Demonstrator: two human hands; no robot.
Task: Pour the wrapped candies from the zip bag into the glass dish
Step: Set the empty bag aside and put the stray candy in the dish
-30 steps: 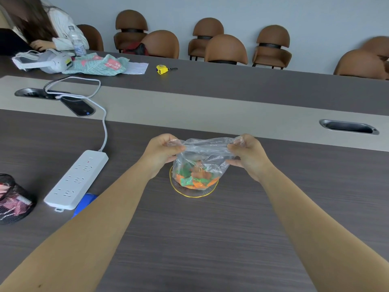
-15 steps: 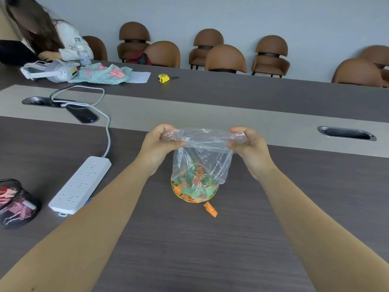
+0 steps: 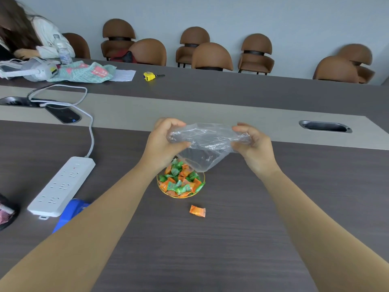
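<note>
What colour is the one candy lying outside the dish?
Orange, with pale twisted ends. The stray candy shows best in the head view, just beside the glass dish.

Beyond my fingertips (image 3: 236, 129) a long dark wood-grain conference table (image 3: 210, 249) carries a beige centre strip (image 3: 189, 110). Farther off, brown padded chairs (image 3: 211, 56) line a pale grey wall (image 3: 231, 15).

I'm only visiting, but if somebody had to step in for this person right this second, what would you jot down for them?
Left hand and right hand each pinch one side of the zip bag, held above the table; it looks empty.
The glass dish sits below the bag, piled with green and orange wrapped candies.
Done: the pour, nearly all in the dish.
Left: one orange candy lies on the table just beside the dish on the near side; put it in, then set the bag down.
</note>
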